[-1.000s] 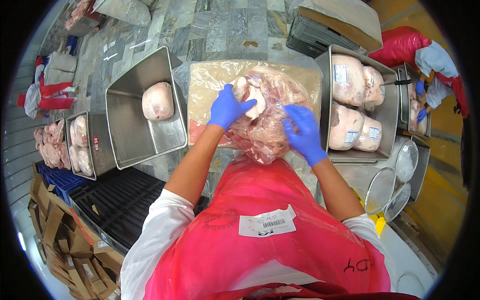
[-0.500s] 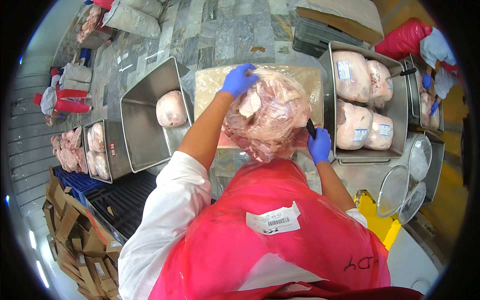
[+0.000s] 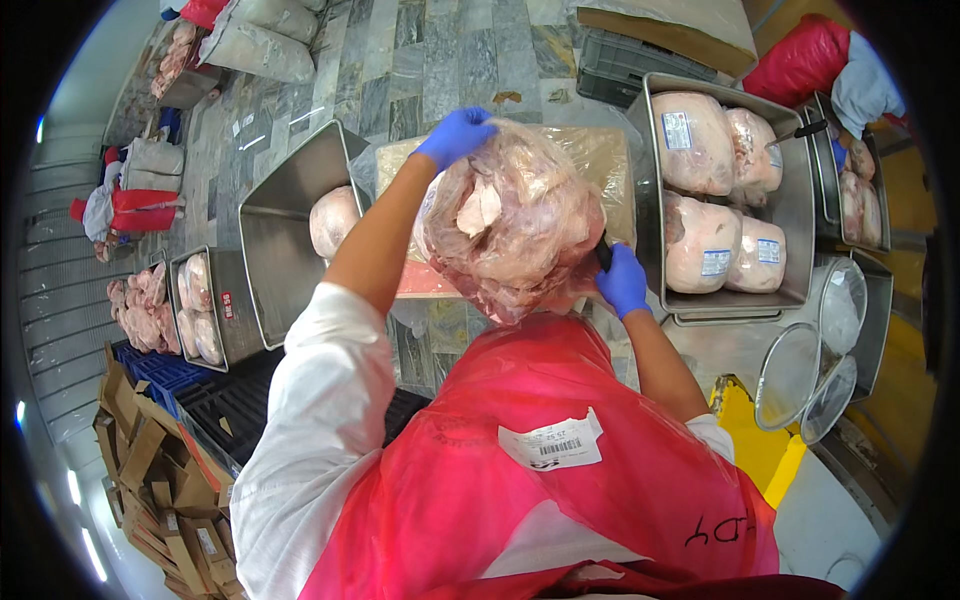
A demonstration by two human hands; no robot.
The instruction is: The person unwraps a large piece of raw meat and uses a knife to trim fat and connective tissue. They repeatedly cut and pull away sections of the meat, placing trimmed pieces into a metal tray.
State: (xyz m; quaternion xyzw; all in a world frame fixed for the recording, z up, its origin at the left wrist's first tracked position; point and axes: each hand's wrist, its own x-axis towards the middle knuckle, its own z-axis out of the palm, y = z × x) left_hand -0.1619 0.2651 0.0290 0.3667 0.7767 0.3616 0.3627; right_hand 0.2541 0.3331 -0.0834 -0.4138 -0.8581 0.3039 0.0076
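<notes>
Left hand [image 3: 458,138]: Blue-gloved, it rested at the upper left edge of the wrapped meat, fingers bent over the film; whether they pinched it could not be told.
Right hand [image 3: 625,280]: Also gloved in blue, it was closed around a black handle [image 3: 603,254] at the meat's right side; the tool's far end was hard to make out.
Wrapped meat [image 3: 510,225]: A large pink mass in clear plastic, it sat between the hands on a tan, film-covered surface [image 3: 612,150], just beyond the worker's red apron [image 3: 450,460].
Right bin [image 3: 797,215]: The metal container held four pale wrapped pieces [image 3: 698,145], each bearing a label.
Left bin [image 3: 285,245]: One pale piece [image 3: 334,222] lay inside, partly hidden by the worker's left arm.
Upper right: A co-worker in a pale blue sleeve [image 3: 868,90] leaned over another bin.
Lower left: Cardboard [image 3: 165,475] lay heaped beside a black pallet [image 3: 240,405].
</notes>
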